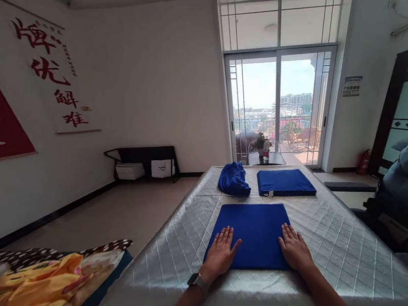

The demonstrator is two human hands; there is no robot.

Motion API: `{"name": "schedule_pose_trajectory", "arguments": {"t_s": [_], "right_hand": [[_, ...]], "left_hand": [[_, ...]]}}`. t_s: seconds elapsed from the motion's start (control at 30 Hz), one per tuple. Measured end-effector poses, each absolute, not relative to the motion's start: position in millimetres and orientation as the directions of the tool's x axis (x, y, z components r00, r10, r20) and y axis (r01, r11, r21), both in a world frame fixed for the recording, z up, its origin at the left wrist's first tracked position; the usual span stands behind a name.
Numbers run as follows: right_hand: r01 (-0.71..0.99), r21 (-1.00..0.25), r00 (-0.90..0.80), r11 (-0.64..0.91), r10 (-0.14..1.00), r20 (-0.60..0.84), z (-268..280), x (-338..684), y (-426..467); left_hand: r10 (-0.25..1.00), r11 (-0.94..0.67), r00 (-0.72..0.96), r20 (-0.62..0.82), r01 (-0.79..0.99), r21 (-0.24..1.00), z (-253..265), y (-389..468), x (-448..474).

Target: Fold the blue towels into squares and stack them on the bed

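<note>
Head view: your left hand [222, 253] lies flat on the left side of the folded blue cloth [257, 237], fingers straight and thumb spread, while your right hand [294, 248] lies flat at its right edge, fingers nearly together. Both hands are fully opened out, gripping nothing. The cloth sits on the mattress [339, 235], just short of the crumpled blue heap [232, 179] and the folded stack [285, 181] beyond it. This looks like smoothing and squaring. To do it well, press evenly with whole palms rather than fingertips, and work any slack outward from the middle so the layers don't shear. Match the force on both sides: the mattress looks slick, so a lopsided push could slide the cloth or skew its edges.
</note>
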State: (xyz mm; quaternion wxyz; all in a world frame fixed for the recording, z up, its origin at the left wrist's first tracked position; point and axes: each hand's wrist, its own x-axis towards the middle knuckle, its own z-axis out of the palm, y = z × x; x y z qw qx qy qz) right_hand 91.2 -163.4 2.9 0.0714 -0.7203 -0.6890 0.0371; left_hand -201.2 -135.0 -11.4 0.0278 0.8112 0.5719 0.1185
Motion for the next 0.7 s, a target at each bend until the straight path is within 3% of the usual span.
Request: {"name": "schedule_pose_trajectory", "arguments": {"t_s": [0.17,0.5,0.7], "right_hand": [[0.985,-0.170,0.049,-0.041,0.998,0.047,1.7,91.3,-162.9],[0.995,-0.088,0.054,-0.044,0.991,0.123,17.2,82.0,-177.5],[0.992,-0.124,0.033,-0.024,0.997,0.070,9.5,79.3,-203.5]], "left_hand": [[0.937,-0.295,0.255,0.240,0.944,0.147,-25.9,-137.0,-239.9],[0.946,-0.281,0.237,0.223,0.941,0.190,-14.4,-146.9,-231.9],[0.938,-0.296,0.249,0.239,0.938,0.183,-17.6,-145.8,-233.3]]}}
